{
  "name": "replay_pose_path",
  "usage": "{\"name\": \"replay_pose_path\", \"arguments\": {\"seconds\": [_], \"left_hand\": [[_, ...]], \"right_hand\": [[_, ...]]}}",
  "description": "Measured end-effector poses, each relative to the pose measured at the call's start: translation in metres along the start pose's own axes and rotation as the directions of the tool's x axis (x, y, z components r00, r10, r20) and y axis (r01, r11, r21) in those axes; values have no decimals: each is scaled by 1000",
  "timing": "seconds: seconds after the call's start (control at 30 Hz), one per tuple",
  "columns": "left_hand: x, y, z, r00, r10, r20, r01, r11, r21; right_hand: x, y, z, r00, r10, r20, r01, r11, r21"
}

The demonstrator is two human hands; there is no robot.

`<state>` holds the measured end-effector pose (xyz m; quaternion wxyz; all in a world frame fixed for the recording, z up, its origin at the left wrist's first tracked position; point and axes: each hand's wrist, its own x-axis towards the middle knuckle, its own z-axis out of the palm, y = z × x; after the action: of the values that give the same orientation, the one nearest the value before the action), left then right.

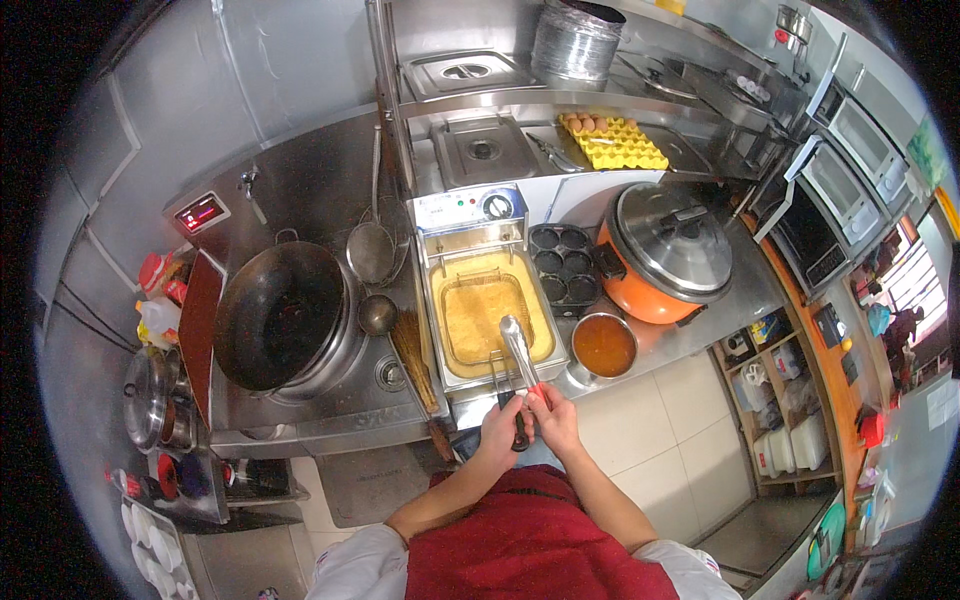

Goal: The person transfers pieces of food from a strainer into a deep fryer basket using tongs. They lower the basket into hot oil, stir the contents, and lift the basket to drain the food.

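A deep fryer full of bubbling, pale yellow oil stands before me, with a wire fry basket down in it. My left hand is closed around the black handle of the basket at the fryer's front edge. Close beside it, my right hand grips metal tongs with red on the grip; their tips are over the basket. What lies under the bubbling surface is hidden. A metal pot of orange-red sauce stands to the right of the fryer.
A dark wok, a ladle, a mesh strainer and a bamboo brush lie left. Behind the sauce are a black mould pan and an orange lidded cooker. A yellow egg tray sits on the back shelf.
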<state>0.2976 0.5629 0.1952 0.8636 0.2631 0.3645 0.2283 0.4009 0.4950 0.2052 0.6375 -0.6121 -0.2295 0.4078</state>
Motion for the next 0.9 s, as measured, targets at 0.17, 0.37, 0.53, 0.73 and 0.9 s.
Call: {"name": "replay_pose_path", "arguments": {"seconds": [0.17, 0.37, 0.53, 0.73, 0.9], "left_hand": [[-2, 0, 1, 1000, 1, 14, -1, 1000, -16], [0, -2, -2, 1000, 10, 30, -10, 1000, -2], [-6, 4, 5, 1000, 5, 0, -4, 1000, 30], [-2, 1, 2, 1000, 11, 16, -11, 1000, 14], [-2, 2, 3, 1000, 2, 10, -2, 1000, 12]], "right_hand": [[-1, -2, 0, 1000, 13, 4, -13, 1000, -11], [-1, 2, 0, 1000, 13, 18, -13, 1000, -10], [0, 4, -2, 999, 10, 31, -11, 1000, 26], [-2, 2, -1, 999, 13, 32, -14, 1000, 24], [0, 7, -2, 1000, 12, 28, -13, 999, 43]]}}
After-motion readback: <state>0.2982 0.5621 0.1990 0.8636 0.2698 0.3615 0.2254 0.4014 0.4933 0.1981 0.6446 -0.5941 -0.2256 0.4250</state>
